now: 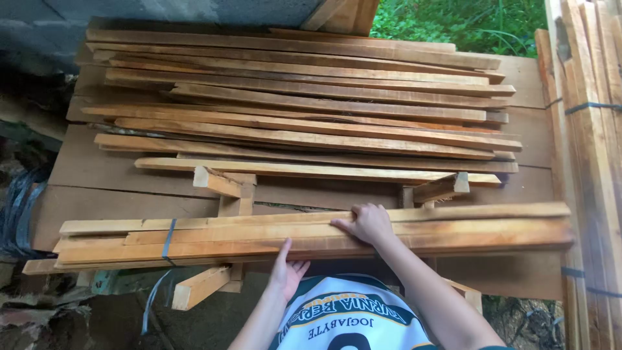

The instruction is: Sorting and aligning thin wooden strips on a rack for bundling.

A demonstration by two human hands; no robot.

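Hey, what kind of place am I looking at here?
Likely an outdoor woodworking or timber yard: loose wooden slats piled on a plank table, a strapped bundle under both hands, green plants behind.

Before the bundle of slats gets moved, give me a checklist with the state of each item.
1. Left hand under the near edge of the bundle: ok, palm pressed against it from below.
2. Right hand on top of the bundle: ok, fingers spread flat.
3. Strap round the left end: ok, in place.
4. Strap at the right end: cannot tell, none visible.
5. Slat ends flush: not ok, left ends are staggered.
6. Bundle resting on its cradle: ok on the left; the right support is mostly hidden.
7. Loose pile apart from the bundle: ok, a gap shows.
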